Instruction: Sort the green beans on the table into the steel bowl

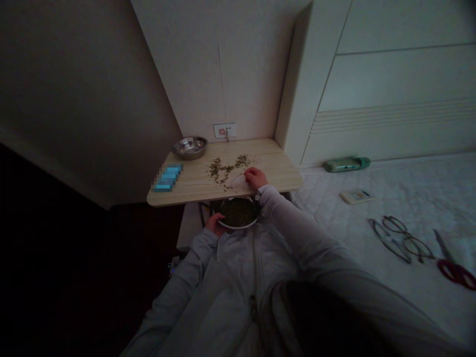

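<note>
My left hand [216, 224] grips the near left rim of a metal bowl [239, 227], which is held just below the front edge of the small wooden table [178, 197]. Many small dark greenish grains fill the bowl's bottom. My right hand [256, 178] is closed over the table's front part, its fingertips pinching a thin see-through piece [239, 182] that rests on or just above the tabletop. Whether that piece is plastic I cannot tell. Loose greenish grains [226, 169] lie scattered on the wood to the left of and behind this hand.
A second metal bowl [190, 148] stands at the table's back left, with a phone [168, 177] in front of it. On the bed [327, 198] at right lie a green bottle-like object [347, 164], a remote [357, 197], eyeglasses [407, 238] and scissors [455, 270]. A wall socket [225, 130] sits behind the table.
</note>
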`<action>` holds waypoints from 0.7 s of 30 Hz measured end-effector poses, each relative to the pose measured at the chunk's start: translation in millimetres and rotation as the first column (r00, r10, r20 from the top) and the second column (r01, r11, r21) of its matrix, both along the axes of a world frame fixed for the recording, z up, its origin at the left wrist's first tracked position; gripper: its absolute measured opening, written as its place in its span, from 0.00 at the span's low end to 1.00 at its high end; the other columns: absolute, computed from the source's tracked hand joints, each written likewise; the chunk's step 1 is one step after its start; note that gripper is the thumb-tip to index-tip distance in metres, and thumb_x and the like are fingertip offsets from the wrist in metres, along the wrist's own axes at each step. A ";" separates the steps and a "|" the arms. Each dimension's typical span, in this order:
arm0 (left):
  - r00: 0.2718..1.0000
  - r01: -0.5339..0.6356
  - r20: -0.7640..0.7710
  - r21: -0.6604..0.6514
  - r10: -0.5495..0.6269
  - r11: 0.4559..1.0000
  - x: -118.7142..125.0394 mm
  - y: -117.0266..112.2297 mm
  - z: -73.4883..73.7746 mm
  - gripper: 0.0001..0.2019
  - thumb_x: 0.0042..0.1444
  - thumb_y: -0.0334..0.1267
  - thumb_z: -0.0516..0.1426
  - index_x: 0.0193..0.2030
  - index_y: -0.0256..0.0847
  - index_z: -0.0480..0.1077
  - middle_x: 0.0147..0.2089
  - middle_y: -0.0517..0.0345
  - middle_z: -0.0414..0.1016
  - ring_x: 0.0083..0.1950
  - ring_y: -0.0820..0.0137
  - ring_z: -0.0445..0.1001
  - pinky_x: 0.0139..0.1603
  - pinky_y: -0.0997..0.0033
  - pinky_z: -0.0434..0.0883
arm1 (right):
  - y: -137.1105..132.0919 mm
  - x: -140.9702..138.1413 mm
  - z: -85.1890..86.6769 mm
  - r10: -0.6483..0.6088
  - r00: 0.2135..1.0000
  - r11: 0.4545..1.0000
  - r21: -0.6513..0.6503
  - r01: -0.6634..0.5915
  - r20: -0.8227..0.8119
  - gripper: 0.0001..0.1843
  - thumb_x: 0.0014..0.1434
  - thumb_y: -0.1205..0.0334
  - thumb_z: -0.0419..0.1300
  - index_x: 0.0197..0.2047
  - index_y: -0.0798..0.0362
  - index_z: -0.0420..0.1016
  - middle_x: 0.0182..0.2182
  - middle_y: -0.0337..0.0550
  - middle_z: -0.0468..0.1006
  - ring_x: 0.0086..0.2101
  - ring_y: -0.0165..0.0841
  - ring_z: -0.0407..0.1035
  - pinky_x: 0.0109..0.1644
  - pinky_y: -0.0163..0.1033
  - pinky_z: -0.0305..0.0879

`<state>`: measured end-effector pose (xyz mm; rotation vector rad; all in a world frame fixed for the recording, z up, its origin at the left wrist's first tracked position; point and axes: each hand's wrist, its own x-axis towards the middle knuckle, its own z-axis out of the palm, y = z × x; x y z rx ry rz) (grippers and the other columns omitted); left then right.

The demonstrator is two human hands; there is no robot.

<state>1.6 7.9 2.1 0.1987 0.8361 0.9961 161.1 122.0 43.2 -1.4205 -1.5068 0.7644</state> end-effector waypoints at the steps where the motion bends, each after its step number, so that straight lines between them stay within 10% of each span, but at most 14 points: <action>1: 1.000 0.002 -0.002 0.000 -0.002 1.000 -0.4 0.3 -1.0 0.22 0.33 0.24 0.45 0.40 0.31 0.61 0.31 0.52 0.71 0.36 0.64 0.68 0.34 0.63 0.65 | -0.1 0.2 0.1 0.002 1.000 1.000 0.002 -0.002 0.001 0.10 0.39 0.59 0.47 0.24 0.55 0.65 0.14 0.33 0.64 0.20 0.23 0.58 0.29 0.31 0.56; 21: 0.999 0.032 0.036 0.007 -0.032 0.999 -2.6 2.9 -6.5 0.20 0.33 0.25 0.46 0.39 0.32 0.62 0.29 0.53 0.71 0.36 0.64 0.67 0.34 0.62 0.65 | -2.1 0.4 2.4 0.004 1.000 1.000 0.000 -0.004 0.003 0.10 0.40 0.59 0.47 0.24 0.55 0.64 0.14 0.33 0.64 0.19 0.23 0.58 0.28 0.31 0.56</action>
